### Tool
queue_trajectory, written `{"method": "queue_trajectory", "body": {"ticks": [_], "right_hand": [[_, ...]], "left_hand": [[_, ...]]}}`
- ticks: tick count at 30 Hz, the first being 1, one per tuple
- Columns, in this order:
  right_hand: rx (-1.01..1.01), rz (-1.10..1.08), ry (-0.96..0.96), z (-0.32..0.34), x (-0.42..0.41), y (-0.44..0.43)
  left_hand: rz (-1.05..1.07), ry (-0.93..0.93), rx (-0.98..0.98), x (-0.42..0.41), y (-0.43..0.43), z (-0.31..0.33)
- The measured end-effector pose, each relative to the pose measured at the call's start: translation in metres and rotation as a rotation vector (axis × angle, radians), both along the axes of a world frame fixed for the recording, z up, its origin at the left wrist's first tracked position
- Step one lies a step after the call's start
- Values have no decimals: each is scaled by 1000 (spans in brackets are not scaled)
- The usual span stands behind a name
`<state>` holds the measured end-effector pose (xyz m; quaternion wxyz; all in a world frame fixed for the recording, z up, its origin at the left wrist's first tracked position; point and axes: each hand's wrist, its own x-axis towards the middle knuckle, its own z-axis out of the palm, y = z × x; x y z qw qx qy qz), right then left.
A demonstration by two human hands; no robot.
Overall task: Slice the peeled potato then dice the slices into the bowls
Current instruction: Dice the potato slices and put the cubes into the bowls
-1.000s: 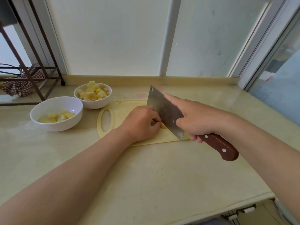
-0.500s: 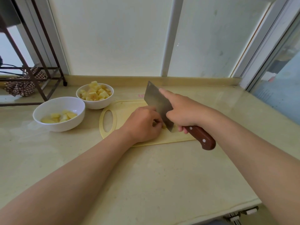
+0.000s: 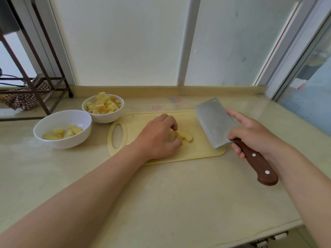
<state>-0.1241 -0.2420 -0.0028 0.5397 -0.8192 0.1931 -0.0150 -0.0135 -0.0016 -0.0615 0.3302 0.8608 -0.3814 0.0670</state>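
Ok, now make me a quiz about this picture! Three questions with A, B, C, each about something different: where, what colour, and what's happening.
1. Where are the potato slices?
A. on the cutting board
B. in the sink
C. on the floor

2. What colour is the knife handle?
A. black
B. blue
C. brown

3. What is the knife blade doing?
A. cutting through the slices
B. held apart from the slices, to their right
C. resting in the sink

Answers:
1 A: the left hand pinches the slices on the board.
2 C: the handle is reddish brown with two pale dots.
3 B: the right hand grips the handle, and bare board shows between blade and slices.
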Motion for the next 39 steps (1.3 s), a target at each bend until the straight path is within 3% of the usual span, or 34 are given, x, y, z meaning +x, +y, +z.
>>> {"method": "queue_trajectory", "body": {"ticks": [5,7,9,11,15,17,19,25,29,36,39], "right_hand": [[88,37,-1,-11,2,5],[172,49,-35,-14,5,7],[272,68,-77,-16,11,11],[330,98,-105,-18,20,18],[369,202,-143,-17,35,42],[366,239,-151,-17,39,49],[343,244,-141,-19,40,51],[309,155,-168,-16,33,38],[272,114,-164,-13,26,30],[87,84,-91,-7,16,10],[-33,97,-17,-2,10,6]], "left_hand": [[9,29,179,-1,-3,5],[6,54,132,-1,-2,5],[26,181,-73,-1,-1,7],[88,394,-446,0,-5,12],[111,1155,-1181,0,-17,31],[-33,1435,-1248,-2,-14,34],[-169,1519,-1208,-3,-11,36],[-86,1486,-1223,-3,-13,37],[29,1365,-1066,0,-12,40],[114,635,-552,5,-9,23],[128,276,-215,7,-5,13]]}}
